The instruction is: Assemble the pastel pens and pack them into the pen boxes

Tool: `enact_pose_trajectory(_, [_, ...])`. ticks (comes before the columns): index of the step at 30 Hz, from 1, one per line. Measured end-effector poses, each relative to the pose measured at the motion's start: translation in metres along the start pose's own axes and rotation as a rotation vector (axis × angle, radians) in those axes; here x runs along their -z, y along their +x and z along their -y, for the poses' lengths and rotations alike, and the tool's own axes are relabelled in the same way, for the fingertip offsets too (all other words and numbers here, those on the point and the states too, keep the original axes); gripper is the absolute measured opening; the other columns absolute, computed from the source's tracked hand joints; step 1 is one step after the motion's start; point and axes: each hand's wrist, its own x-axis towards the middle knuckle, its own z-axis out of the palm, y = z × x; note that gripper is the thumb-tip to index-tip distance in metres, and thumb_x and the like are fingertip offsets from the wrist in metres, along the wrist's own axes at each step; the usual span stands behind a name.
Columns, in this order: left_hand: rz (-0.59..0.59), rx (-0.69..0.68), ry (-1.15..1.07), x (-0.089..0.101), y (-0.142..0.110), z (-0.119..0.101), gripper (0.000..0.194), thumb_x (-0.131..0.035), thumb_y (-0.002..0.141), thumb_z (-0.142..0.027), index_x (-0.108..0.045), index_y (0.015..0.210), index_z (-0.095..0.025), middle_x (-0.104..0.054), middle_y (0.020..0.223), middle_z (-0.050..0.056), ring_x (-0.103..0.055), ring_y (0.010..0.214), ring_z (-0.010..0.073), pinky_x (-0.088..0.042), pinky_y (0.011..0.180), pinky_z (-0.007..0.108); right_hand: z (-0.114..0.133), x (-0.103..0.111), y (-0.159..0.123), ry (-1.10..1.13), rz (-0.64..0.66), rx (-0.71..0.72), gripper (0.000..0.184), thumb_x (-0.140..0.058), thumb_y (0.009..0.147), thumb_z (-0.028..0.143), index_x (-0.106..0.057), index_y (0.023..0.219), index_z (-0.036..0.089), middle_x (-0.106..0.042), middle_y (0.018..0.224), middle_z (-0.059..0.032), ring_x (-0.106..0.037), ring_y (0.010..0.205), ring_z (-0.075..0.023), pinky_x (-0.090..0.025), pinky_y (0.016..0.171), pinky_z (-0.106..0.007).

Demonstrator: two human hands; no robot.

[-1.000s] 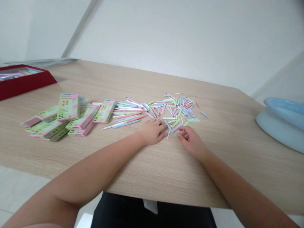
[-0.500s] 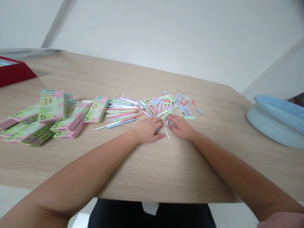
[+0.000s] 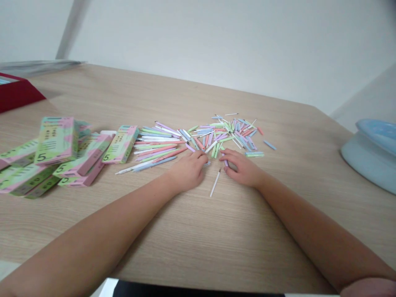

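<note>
My left hand (image 3: 191, 171) is closed, fingers curled down at the near edge of a loose pile of pastel pen parts (image 3: 230, 135). A light blue pen part (image 3: 207, 163) pokes out past its fingertips. Between thumb and fingers, my right hand (image 3: 243, 168) pinches a short purple pen part (image 3: 225, 161). A thin white pen refill (image 3: 215, 183) with a dark tip lies on the wooden table between the hands. Left of the pile, longer pens (image 3: 157, 145) in several pastel colours lie fanned out side by side.
Green and pink boxes (image 3: 55, 140) marked 5 are stacked at the left, with one box (image 3: 121, 144) beside the pens. A red box (image 3: 19, 94) stands at the far left. At the right edge sits a pale blue rounded object (image 3: 371, 152). A white wall rises behind the table.
The white refill, earlier against the fingers, now lies apart and nearer to me. My right hand has shifted slightly right with the purple part. The whole view has shifted a little.
</note>
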Motion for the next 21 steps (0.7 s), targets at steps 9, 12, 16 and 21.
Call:
enact_pose_trajectory(9, [0.021,0.026,0.089,0.014,-0.004,-0.012,0.043,-0.054,0.092,-0.024,-0.060,0.134,-0.023,-0.061,0.129,0.012,-0.053,0.122,0.0316,-0.042,0.108,0.050,0.010,0.007,0.006,-0.093,-0.157,-0.060,0.051,-0.054,0.096,0.024,-0.050,0.146,0.021,-0.049,0.154,-0.0177,-0.046,0.145,-0.0322,-0.038,0.120,-0.056])
enact_pose_trajectory(12, [0.048,-0.143,0.051,0.023,-0.006,-0.030,0.038,-0.050,0.098,-0.032,-0.060,0.133,-0.021,-0.061,0.128,0.012,-0.055,0.117,0.0300,-0.042,0.105,0.048,0.051,0.043,-0.008,-0.135,-0.023,-0.125,0.034,-0.054,0.100,0.038,-0.061,0.128,0.020,-0.064,0.129,-0.0171,-0.061,0.122,-0.0331,-0.048,0.106,-0.053])
enact_pose_trajectory(16, [0.139,-0.201,-0.006,0.025,-0.009,-0.045,0.031,-0.042,0.104,-0.033,-0.064,0.121,-0.019,-0.065,0.112,0.010,-0.059,0.105,0.0258,-0.046,0.096,0.043,0.127,0.063,-0.041,-0.139,0.505,-0.188,0.051,-0.081,0.076,0.065,-0.065,0.103,0.025,-0.070,0.094,-0.0055,-0.066,0.078,-0.0276,-0.055,0.073,-0.043])
enact_pose_trajectory(21, [0.158,-0.122,-0.031,0.014,-0.007,-0.037,0.033,-0.042,0.105,-0.030,-0.061,0.129,-0.017,-0.066,0.116,0.010,-0.060,0.111,0.0258,-0.047,0.101,0.043,0.165,0.013,-0.042,-0.266,0.563,-0.098,0.036,-0.065,0.096,0.054,-0.069,0.106,0.019,-0.070,0.105,-0.0125,-0.067,0.096,-0.0325,-0.055,0.078,-0.045])
